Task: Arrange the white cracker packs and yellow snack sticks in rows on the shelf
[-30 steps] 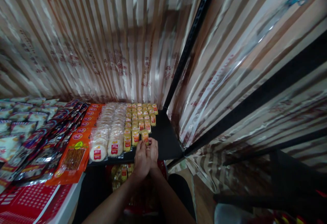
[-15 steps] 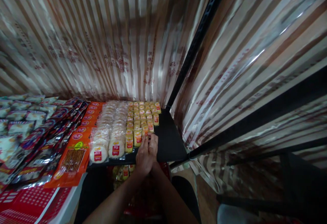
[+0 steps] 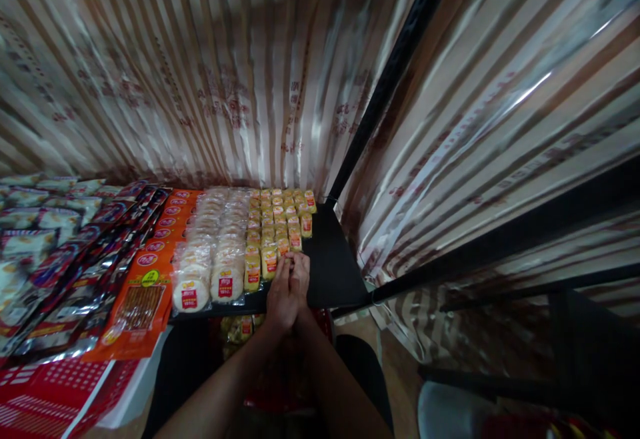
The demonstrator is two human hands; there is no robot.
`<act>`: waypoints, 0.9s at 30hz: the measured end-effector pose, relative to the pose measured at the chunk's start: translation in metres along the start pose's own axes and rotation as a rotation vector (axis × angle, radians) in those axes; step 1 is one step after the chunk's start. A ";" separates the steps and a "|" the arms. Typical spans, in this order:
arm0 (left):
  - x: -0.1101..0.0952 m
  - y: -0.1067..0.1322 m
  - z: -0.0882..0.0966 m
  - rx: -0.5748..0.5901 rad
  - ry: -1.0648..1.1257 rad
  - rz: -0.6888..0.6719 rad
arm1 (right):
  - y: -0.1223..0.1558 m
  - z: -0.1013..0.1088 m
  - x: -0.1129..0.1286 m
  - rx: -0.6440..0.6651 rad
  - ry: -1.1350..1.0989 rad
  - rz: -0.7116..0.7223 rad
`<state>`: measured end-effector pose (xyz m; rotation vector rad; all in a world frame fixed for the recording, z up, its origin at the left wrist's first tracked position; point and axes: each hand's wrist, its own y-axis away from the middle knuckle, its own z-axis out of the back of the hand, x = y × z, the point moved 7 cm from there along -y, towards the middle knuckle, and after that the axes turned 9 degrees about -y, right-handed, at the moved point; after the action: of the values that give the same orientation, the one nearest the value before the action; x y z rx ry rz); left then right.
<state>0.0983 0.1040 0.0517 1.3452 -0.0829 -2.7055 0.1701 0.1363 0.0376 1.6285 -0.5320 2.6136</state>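
Observation:
My left hand and my right hand are pressed side by side at the front of a black shelf. Their fingers are together, and the tips close on a small yellow snack packet at the near end of the rightmost row. Several rows of the same yellow packets run back toward the wall. Left of them lie rows of round white cakes in clear wrap. Both forearms come up from the bottom of the view.
Orange packets and dark foil packets lie farther left, above a red printed sheet. More yellow packets lie under the shelf edge. A black upright post stands at the shelf's back right corner. Striped shiny sheeting covers the walls.
Both hands have slid forward from the shelf's front edge with the yellow packet, up against the row. The camera has shifted slightly.

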 end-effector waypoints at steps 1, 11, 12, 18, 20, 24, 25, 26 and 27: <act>0.001 -0.001 0.000 -0.005 0.002 -0.001 | -0.001 -0.001 -0.002 -0.003 -0.009 -0.007; -0.003 0.008 0.005 -0.036 -0.108 -0.106 | 0.008 0.001 -0.012 -0.012 -0.106 -0.024; -0.004 0.012 0.006 -0.049 -0.110 -0.133 | 0.012 0.003 -0.010 -0.018 -0.112 -0.021; -0.005 0.067 0.007 -0.115 -0.083 -0.386 | 0.066 0.033 0.004 -0.049 -0.220 0.114; 0.003 0.093 -0.001 -0.063 -0.081 -0.446 | 0.097 0.040 -0.002 -0.027 -0.254 0.117; 0.040 0.128 -0.028 0.116 -0.034 -0.351 | 0.151 0.033 -0.041 0.021 -0.232 -0.020; 0.054 0.130 -0.037 0.166 -0.020 -0.253 | 0.160 0.028 -0.057 0.037 -0.204 -0.108; 0.069 0.130 -0.044 0.202 -0.013 -0.136 | 0.167 0.022 -0.072 0.031 -0.159 -0.211; 0.085 0.127 -0.051 0.220 -0.011 -0.014 | 0.172 0.018 -0.087 0.013 -0.112 -0.308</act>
<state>0.0985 -0.0331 -0.0331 1.3897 -0.3837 -2.7821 0.1922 -0.0171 -0.0790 1.7118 -0.2422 2.3205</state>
